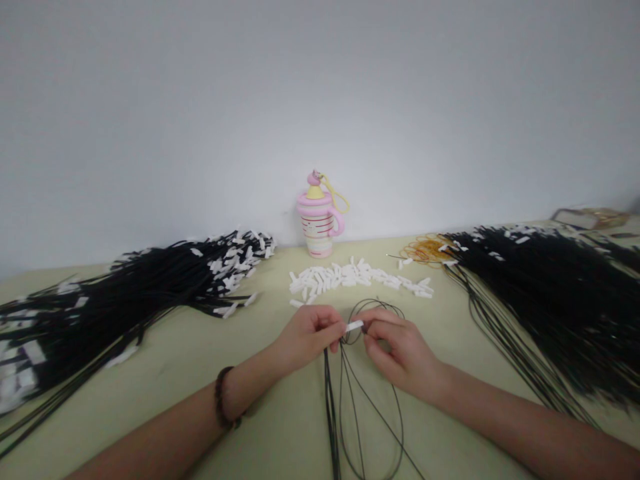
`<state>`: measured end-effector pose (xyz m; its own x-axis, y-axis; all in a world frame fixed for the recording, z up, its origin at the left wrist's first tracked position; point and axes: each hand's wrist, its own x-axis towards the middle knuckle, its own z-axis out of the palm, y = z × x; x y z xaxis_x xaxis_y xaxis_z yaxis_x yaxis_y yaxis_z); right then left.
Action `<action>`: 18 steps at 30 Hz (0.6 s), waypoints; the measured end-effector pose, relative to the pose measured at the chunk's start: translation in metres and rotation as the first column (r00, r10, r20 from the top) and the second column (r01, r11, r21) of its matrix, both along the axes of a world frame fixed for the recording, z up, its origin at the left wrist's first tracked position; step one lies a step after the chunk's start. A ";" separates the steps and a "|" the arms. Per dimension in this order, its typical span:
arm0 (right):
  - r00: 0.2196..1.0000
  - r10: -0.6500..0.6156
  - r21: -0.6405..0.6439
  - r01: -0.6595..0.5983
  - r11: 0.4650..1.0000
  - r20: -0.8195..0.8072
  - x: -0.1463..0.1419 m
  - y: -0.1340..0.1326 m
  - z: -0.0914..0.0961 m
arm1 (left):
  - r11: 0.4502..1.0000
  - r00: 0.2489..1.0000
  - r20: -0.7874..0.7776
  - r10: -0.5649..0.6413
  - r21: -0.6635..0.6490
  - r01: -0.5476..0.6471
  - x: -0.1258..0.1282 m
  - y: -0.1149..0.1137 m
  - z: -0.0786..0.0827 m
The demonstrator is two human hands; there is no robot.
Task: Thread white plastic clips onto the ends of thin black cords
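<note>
My left hand [310,337] and my right hand [397,347] meet at the table's middle, both pinched on one small white tube [354,326] that sits on thin black cords [350,393]. The cords loop behind my fingers and trail toward me over the table's near edge. A beaded bracelet circles my left wrist. Just beyond my hands lies a scatter of loose white tubes [357,277].
A big bundle of black cords with white tubes fitted [130,293] lies at the left. A bundle of bare black cords [550,293] fills the right, with orange rubber bands [425,249] at its far end. A pink striped cup-shaped toy [319,217] stands by the wall.
</note>
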<state>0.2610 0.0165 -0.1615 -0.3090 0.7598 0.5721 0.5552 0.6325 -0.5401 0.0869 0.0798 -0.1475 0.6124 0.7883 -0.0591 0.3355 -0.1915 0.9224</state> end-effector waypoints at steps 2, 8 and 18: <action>1.000 0.005 -0.023 -0.005 1.000 0.000 0.000 0.000 0.000 | 1.000 1.000 -0.003 -0.003 -0.003 0.003 0.000 0.000 0.000; 1.000 -0.012 0.003 0.012 1.000 0.026 -0.001 0.000 -0.003 | 0.998 0.998 0.031 0.056 0.010 -0.056 0.001 0.002 0.000; 0.890 -0.316 0.039 0.347 0.937 -0.329 0.009 0.012 0.001 | 0.956 0.845 0.464 0.266 -0.240 -0.169 -0.018 0.030 0.027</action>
